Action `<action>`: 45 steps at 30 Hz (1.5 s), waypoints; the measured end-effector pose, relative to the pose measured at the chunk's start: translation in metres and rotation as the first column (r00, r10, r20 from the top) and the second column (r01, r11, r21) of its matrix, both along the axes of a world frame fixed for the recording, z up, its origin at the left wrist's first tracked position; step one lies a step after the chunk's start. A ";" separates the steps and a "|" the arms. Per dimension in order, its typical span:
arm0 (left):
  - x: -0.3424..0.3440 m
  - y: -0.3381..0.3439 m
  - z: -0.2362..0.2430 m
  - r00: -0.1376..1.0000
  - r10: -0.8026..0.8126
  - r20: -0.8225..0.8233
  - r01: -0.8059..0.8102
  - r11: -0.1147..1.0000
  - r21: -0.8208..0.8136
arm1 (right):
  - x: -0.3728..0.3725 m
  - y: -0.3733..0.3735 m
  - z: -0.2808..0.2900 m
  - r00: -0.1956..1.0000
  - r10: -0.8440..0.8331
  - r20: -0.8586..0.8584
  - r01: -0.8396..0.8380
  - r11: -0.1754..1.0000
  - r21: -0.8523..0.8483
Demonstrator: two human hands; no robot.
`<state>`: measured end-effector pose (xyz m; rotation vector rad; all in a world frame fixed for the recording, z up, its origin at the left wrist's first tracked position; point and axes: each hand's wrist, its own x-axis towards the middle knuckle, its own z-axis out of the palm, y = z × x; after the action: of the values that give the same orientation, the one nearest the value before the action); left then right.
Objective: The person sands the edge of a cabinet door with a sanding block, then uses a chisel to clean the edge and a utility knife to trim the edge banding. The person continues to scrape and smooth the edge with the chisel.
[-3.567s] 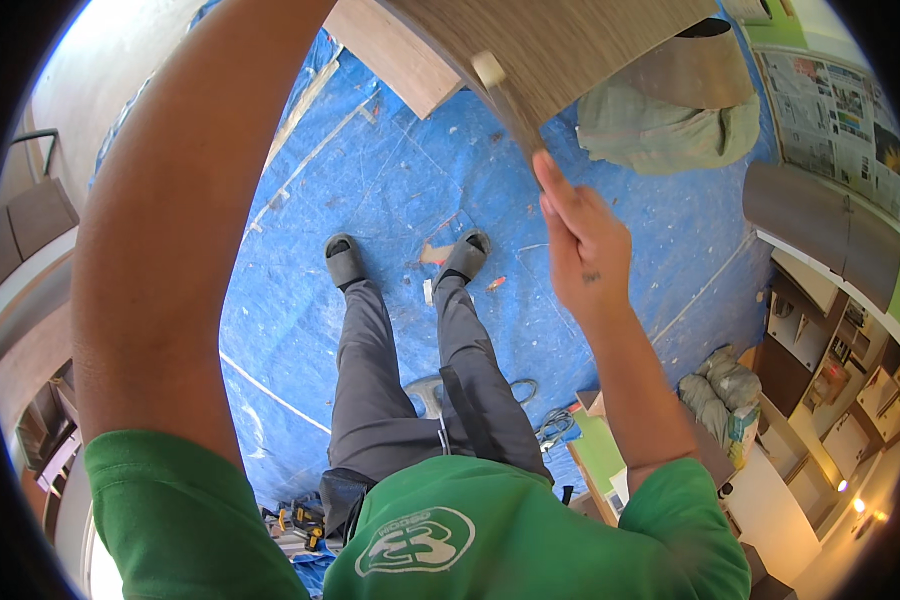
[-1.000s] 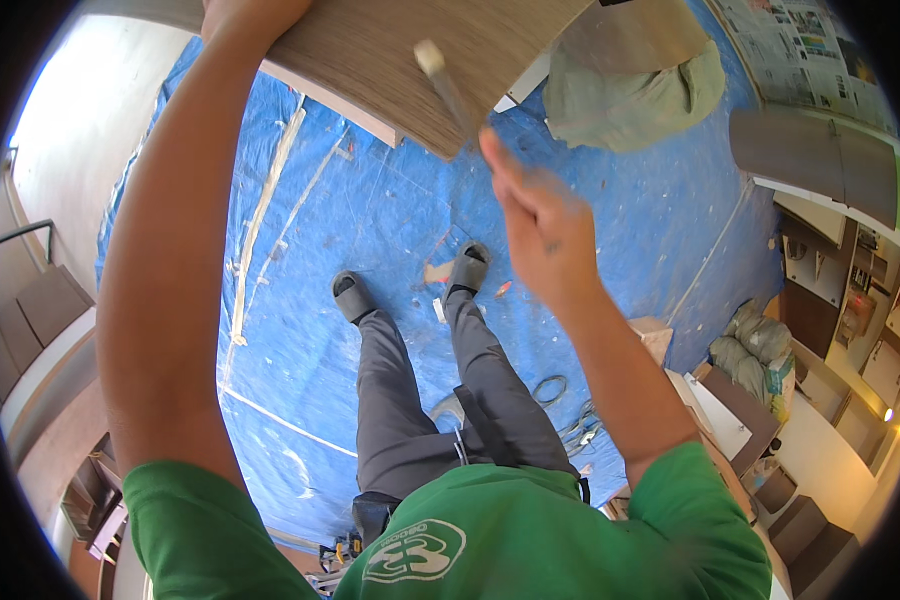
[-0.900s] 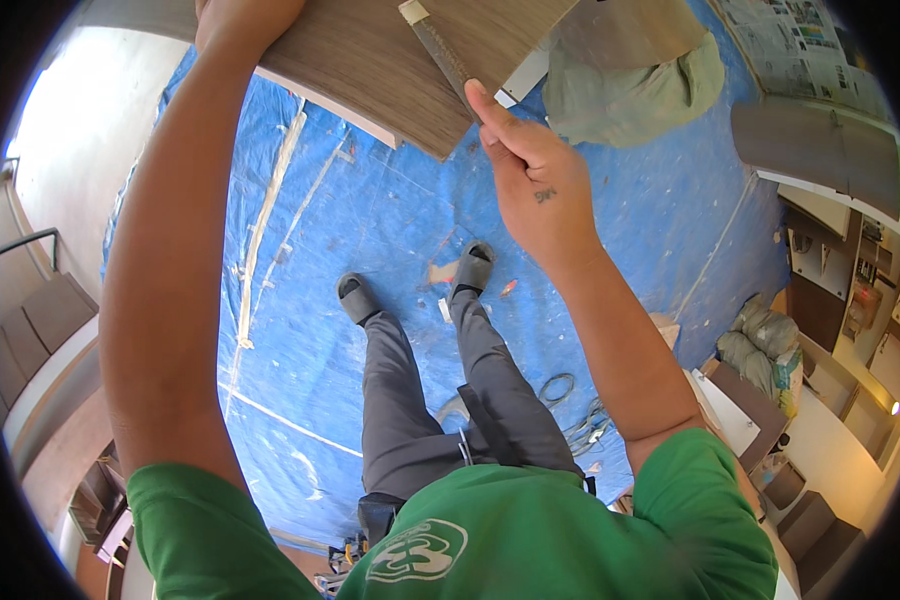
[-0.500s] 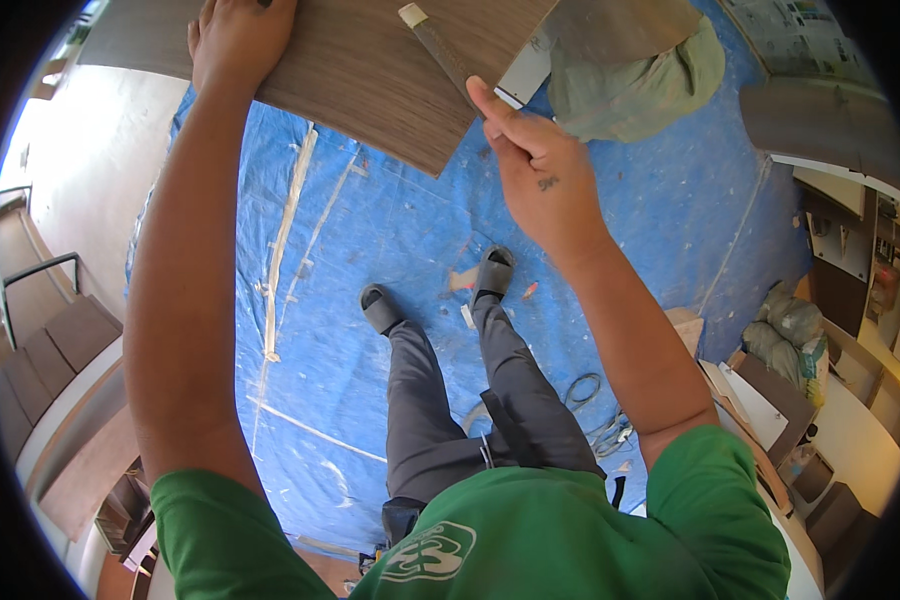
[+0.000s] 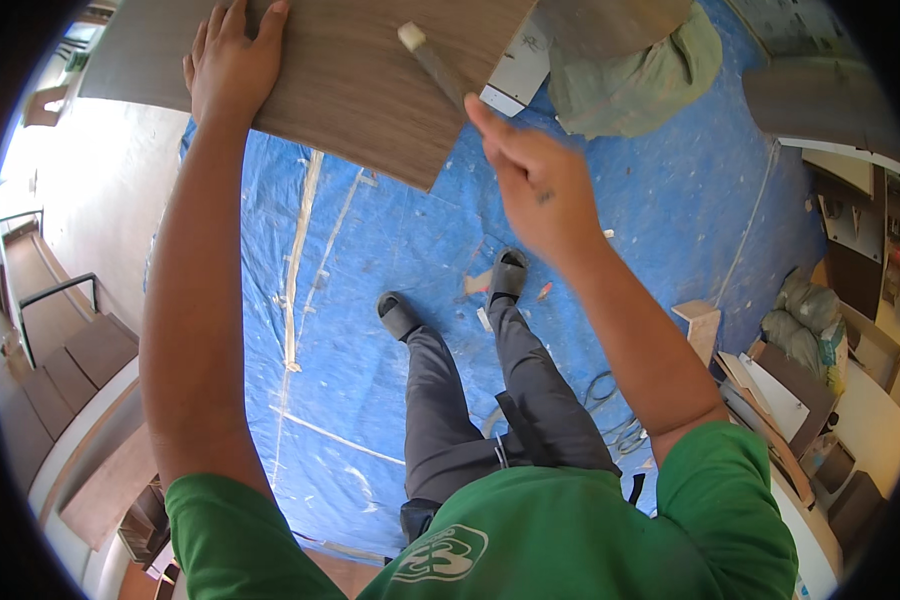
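Observation:
A brown wood-grain board point(image 5: 360, 110) lies across the top of the head view, its near corner over the floor. My left hand point(image 5: 236, 65) rests flat on the board's left part, fingers stretched and thumb apart. Closed around the near end of a slim dark stick-like tool with a pale, blunt tip point(image 5: 432, 62) is my right hand point(image 5: 540, 185). The tool slants over the board's right part; I cannot tell whether its tip touches. My right hand is slightly blurred, its index finger along the tool.
A blue tarp point(image 5: 360, 240) with tape strips covers the floor beneath my feet. Past the board's right edge are a white panel point(image 5: 519, 65) and a grey-green sack point(image 5: 630, 95). Panel pieces point(image 5: 770, 390) and stuffed bags point(image 5: 802, 325) lie at right. Brown panels point(image 5: 60, 365) stand at left.
My left hand shows more fully, with its fingers spread on the board. The board's near corner sits slightly lower and further left in view. My right hand keeps hold of the tool, slightly lower.

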<state>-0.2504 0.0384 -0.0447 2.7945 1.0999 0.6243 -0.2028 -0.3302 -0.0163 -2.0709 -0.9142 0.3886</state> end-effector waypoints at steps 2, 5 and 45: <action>-0.001 -0.001 0.000 1.000 0.013 -0.014 -0.013 1.000 0.004 | -0.029 -0.029 0.002 0.999 0.014 -0.038 -0.019 0.990 -0.137; -0.003 -0.008 0.006 1.000 0.023 -0.015 -0.023 1.000 0.003 | -0.050 -0.052 0.006 0.994 0.009 -0.110 -0.018 0.996 -0.082; 0.001 -0.017 0.020 0.993 0.053 -0.107 -0.063 0.994 -0.093 | -0.025 -0.035 0.005 0.999 0.008 0.035 -0.006 0.998 -0.069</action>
<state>-0.2495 0.0216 -0.0247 2.7489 1.1995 0.4215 -0.2277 -0.3656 -0.0117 -2.1442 -0.9413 0.3934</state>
